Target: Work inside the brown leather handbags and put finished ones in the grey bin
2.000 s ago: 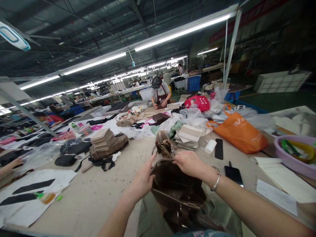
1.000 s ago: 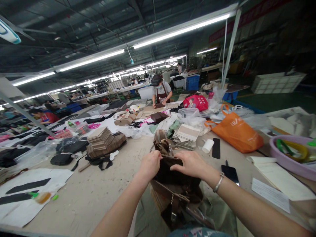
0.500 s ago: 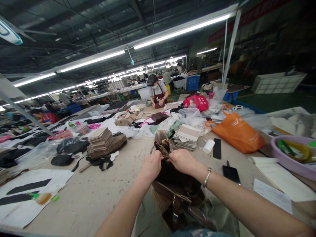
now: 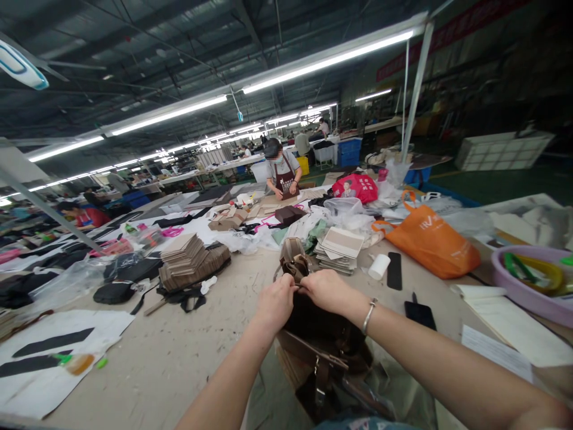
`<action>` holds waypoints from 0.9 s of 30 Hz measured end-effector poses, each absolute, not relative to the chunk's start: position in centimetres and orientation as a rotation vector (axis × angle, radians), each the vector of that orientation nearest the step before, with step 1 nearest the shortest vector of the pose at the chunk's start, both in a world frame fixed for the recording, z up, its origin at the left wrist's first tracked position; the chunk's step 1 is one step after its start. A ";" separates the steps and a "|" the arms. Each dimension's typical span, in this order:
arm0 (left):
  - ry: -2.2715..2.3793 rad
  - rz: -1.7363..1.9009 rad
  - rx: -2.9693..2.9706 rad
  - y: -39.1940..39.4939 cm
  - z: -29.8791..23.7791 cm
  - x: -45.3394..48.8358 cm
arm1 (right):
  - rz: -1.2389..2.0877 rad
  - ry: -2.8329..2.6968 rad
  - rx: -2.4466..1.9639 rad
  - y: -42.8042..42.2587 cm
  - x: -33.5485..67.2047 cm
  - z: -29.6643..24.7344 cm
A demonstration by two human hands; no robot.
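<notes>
A brown handbag (image 4: 308, 352) stands at the table's near edge, its mouth gaping towards me and its inside dark. My left hand (image 4: 278, 301) pinches the bag's far rim from the left. From the right, my right hand (image 4: 329, 291) grips the same rim, the two sets of fingertips almost touching. Exactly which edge or piece lies between the fingers is too small to make out. Gathered brown material (image 4: 296, 264) bunches just beyond my fingers. A strap with a metal clasp (image 4: 320, 379) hangs on the near side.
Stacked brown panels (image 4: 185, 257) lie left, a pile of beige cards (image 4: 340, 248) beyond the bag. To the right are a white roll (image 4: 379, 267), a phone (image 4: 419, 313), an orange bag (image 4: 434, 239) and a purple basin (image 4: 528, 292). A co-worker (image 4: 283, 170) stands across the table.
Both hands keep their grip on the bag's rim, with the right wrist shifted slightly left. The co-worker across the table has moved their hands and straightened a little.
</notes>
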State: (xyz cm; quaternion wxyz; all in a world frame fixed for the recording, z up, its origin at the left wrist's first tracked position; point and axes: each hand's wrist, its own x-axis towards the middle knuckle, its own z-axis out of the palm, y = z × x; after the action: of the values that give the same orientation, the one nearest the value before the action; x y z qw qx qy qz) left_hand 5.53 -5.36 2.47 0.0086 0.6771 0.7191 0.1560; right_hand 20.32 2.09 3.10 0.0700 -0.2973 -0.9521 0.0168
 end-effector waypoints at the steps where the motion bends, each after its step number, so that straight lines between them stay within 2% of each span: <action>1: 2.237 0.550 2.075 -5.7 2.5 5.5 | 0.039 -2.868 -0.901 2.2 20.1 3.1; 4: 2.242 0.638 1.979 -7.1 2.4 5.5 | 0.017 -2.848 -0.898 2.7 20.0 3.2; 9: 2.235 0.442 1.814 -8.9 2.1 4.3 | 0.017 -2.875 -0.888 3.0 20.1 3.5; 18: 2.033 0.424 1.930 -6.1 4.2 -1.9 | 0.060 -2.884 -0.842 1.7 19.7 3.5; 27: 2.001 0.535 1.872 -6.6 3.6 0.0 | 0.140 -2.808 -0.938 1.8 20.3 2.8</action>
State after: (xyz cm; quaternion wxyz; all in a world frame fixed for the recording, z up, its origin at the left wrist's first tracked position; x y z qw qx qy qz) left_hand -0.05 -6.65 3.61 0.1741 0.6603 0.7058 0.1888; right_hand 20.33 1.82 2.81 0.0889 -0.3151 -0.9437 0.0469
